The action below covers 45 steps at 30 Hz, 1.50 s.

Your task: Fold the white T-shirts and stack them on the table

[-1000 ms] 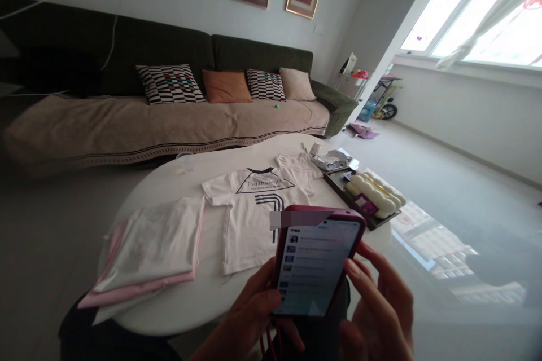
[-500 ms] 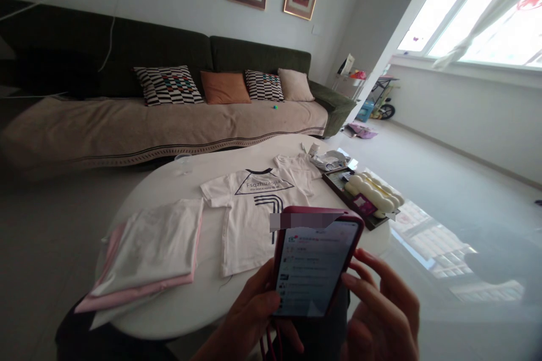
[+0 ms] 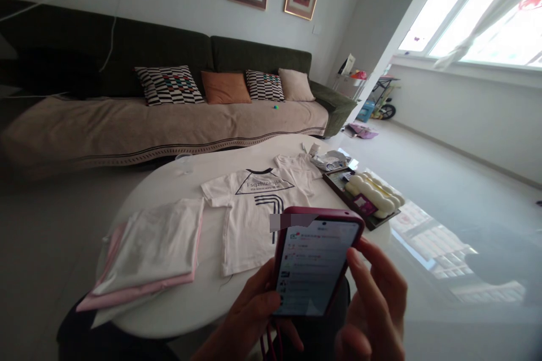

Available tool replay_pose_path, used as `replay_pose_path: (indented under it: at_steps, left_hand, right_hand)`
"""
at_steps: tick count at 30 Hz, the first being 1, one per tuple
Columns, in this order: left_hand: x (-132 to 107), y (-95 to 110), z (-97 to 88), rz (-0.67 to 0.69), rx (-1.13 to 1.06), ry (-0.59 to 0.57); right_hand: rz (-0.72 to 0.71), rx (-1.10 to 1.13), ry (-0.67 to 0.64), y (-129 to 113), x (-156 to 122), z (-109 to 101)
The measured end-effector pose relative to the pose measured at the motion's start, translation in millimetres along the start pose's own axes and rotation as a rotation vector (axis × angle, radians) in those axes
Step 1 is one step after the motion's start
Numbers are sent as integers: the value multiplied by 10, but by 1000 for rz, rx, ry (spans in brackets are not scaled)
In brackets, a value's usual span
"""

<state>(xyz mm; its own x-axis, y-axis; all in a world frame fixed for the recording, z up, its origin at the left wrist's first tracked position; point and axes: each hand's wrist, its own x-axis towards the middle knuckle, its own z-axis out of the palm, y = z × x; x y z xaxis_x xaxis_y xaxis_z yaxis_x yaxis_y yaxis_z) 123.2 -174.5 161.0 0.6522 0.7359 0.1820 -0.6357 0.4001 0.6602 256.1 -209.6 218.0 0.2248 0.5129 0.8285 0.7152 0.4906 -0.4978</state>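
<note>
Beyond the far edge of the tabletop [image 3: 212,293] runs the sofa [image 3: 169,118], its cushions propped along the back. The tabletop itself is round and white and carries the cloth things. At the middle of the tabletop a shirt [image 3: 249,208] lies spread flat, print up and sleeves out, so that all of it shows. On the tabletop's left part sits a folded stack [image 3: 156,248], white over pink, squared up to keep it compact. At the tabletop's right edge a dark tray [image 3: 339,185] keeps a ridged cream thing and some small bits together.

Above the near edge of the tabletop, off its surface, we hold the phone [image 3: 315,265], screen lit and tipped back toward our face so we can read it. Our left hand [image 3: 249,316] cradles it from below and from the left, the grip clamped on the phone's case, and this hand alone seems to carry it. Our right hand [image 3: 372,304] holds nothing: its grip is apart, fingers loose, one finger raised at the phone's right edge, near the screen.
</note>
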Motion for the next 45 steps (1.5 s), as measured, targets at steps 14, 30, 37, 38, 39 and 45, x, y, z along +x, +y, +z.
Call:
replay_pose_path:
  at_steps: [14, 30, 37, 38, 39, 45]
  left_hand:
    - [89, 204, 8, -2, 30, 18]
    - [136, 265, -26, 68, 10, -28]
    - [140, 265, -37, 67, 15, -28]
    - [137, 262, -39, 66, 15, -29]
    - [133, 260, -39, 63, 14, -28]
    - [131, 247, -53, 65, 16, -28]
  right_hand:
    - [768, 678, 9, -82, -180, 102]
    - [804, 728, -223, 11, -269, 105]
    - [836, 762, -205, 15, -244, 98]
    - [845, 787, -200, 14, -238, 92]
    - [856, 810, -196, 12, -234, 86]
    - [899, 865, -177, 9, -219, 66]
